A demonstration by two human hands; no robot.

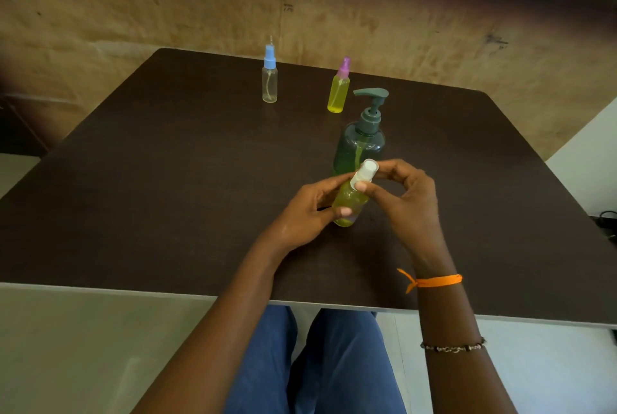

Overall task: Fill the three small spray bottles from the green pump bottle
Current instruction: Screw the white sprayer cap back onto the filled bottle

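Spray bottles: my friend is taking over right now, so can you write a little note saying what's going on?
Left hand: holds the body of the white-capped spray bottle, full of yellow liquid.
Right hand: fingers on that bottle's white cap.
Purple-capped spray bottle: stands at the back of the table, full and capped.
Blue-capped spray bottle: stands left of it, looks empty.
Green pump bottle: stands just behind the hands, pump on.
Done: two bottles filled.
Left: make sure the white cap is tight, then fill the blue-capped one.
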